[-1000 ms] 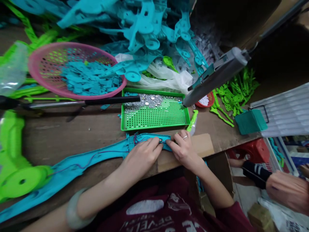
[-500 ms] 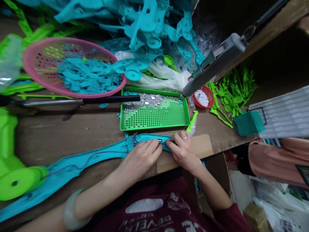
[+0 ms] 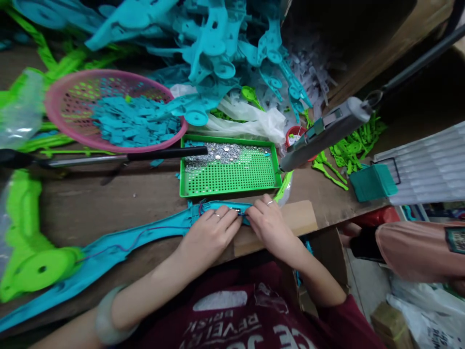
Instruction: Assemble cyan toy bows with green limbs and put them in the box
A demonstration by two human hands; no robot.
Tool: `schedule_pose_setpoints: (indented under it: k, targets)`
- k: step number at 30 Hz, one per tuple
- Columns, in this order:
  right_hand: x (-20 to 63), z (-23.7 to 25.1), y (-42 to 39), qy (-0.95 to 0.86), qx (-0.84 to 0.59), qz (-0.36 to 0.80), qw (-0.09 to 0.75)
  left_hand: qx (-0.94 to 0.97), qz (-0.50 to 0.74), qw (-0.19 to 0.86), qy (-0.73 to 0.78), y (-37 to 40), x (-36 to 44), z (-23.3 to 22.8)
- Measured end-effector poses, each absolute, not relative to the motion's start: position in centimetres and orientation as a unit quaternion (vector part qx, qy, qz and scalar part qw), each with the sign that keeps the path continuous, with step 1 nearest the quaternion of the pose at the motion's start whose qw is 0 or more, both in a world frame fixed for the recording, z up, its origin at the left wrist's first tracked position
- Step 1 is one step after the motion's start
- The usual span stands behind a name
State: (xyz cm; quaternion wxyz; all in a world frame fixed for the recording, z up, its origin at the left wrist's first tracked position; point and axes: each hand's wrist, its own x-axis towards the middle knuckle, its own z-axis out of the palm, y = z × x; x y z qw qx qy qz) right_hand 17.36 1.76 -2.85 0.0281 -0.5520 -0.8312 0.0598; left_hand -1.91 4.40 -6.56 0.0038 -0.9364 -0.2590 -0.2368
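A long blue plastic shell [image 3: 145, 236] lies open side up along the table's front edge, with a thin purple wire running inside it. Its right end lies under both my hands. My left hand [image 3: 212, 230] is closed on that end, fingers bent over the rim. My right hand [image 3: 271, 224], wearing a ring, is closed at the shell's tip, its fingertips close to the left ones. Between the hands a small shiny metal part [image 3: 237, 210] shows in the shell. What the fingertips pinch is partly hidden. A round green plastic piece [image 3: 43, 271] sits at the shell's left end.
Behind the shell stands a green perforated tray [image 3: 232, 182] with small metal parts. A pink basket [image 3: 54, 109] holds blue pieces. A grey hanging tool [image 3: 327, 128] slants down near the tray. Cardboard [image 3: 300, 218] lies right of my hands. A person's pink garment [image 3: 410, 249] shows at right.
My right hand has turned slightly and its fingers have drawn together at the shell's tip. My left hand stays on the shell, fingers shifted slightly. The camera view has moved a little.
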Motion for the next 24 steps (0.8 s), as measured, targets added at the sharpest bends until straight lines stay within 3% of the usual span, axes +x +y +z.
schedule_pose_setpoints:
  k: [7,10,13,17,24]
  targets:
    - [20.1,-1.3,1.3,-0.759,-0.514,0.333,0.220,-0.904,-0.268,-0.178,-0.281,5.0,-3.0,-5.3]
    - [20.2,-1.3,1.5,-0.728,-0.515,0.365,0.267,-0.892,-0.277,-0.234,-0.270,5.4,-2.9,-5.2]
    - [19.5,-1.3,1.7,-0.742,-0.508,0.356,0.256,-0.886,-0.293,-0.254,-0.254,5.8,-2.5,-5.1]
    - [18.8,-1.0,1.9,-0.746,-0.509,0.359,0.235,-0.898,-0.281,-0.207,-0.267,6.1,-2.5,-4.5]
    - [18.5,-1.0,1.8,-0.766,-0.525,0.318,0.194,-0.891,-0.253,-0.258,-0.276,6.9,-4.3,-4.3]
